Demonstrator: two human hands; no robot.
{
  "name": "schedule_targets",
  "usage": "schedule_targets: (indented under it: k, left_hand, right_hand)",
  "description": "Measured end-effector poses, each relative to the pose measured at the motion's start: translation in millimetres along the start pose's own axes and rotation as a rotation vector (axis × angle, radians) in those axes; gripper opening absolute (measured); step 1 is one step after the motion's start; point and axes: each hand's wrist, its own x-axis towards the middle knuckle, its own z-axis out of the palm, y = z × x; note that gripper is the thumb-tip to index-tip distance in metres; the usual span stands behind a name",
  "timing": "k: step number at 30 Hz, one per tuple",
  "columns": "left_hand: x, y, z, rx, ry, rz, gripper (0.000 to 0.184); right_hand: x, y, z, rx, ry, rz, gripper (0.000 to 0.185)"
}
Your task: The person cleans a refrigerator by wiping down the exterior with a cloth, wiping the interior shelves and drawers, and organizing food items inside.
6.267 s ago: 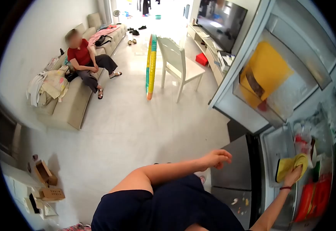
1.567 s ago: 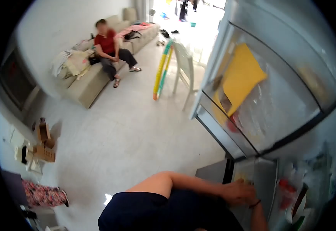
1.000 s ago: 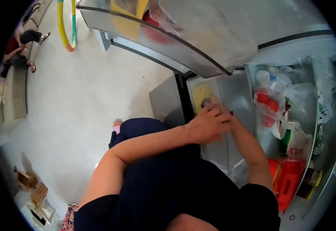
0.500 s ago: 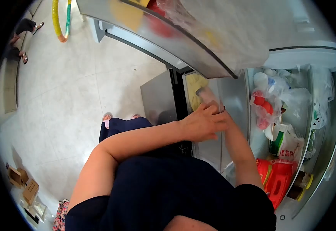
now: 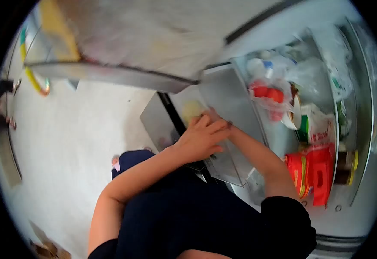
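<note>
My left hand [image 5: 203, 136] has its fingers apart and slightly bent, over the clear-walled drawer [image 5: 227, 166] of the open fridge. It overlaps my right hand and wrist in the view, and I see nothing in it. Beyond it, my right hand [image 5: 213, 115] reaches into the drawer and grips a pale yellow cloth [image 5: 192, 109]. That hand is blurred and partly covered, so its fingertips do not show clearly. The cloth lies against the drawer's far left part.
The fridge door [image 5: 111, 73] stands open above, with a yellow packet [image 5: 59, 32] in its shelf. On the right, fridge shelves hold red tomatoes in a bag [image 5: 268, 93], red packets [image 5: 320, 172] and jars [image 5: 346, 168]. A seated person's legs [image 5: 3, 88] show far left.
The view has turned, so the fridge contents sit further left and higher. The cloth went from the fridge's right-hand shelves into the drawer, and my left hand came over beside my right.
</note>
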Motion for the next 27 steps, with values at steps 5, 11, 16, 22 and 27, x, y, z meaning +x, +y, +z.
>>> schedule_targets:
  k: [5,11,16,22,27]
  left_hand:
    - [6,7,-8,-0.004,-0.063,-0.009,0.049]
    - [10,11,-5,0.016,-0.105,-0.018,0.048]
    - [12,15,-5,0.039,-0.129,-0.03,0.047]
    - [10,12,-3,0.044,-0.131,-0.011,0.049]
    - [9,9,3,0.055,-0.115,-0.006,0.051]
  right_hand:
    - [38,21,18,-0.277,0.152,0.085,0.045]
    - [-7,34,-35,-0.774,0.467,0.227,0.022]
    - [42,166,-63,-0.381,0.685,0.795,0.034]
    - [65,64,-14,-0.594,0.649,0.526,0.043]
    - [35,25,26,-0.72,0.559,-0.513,0.032]
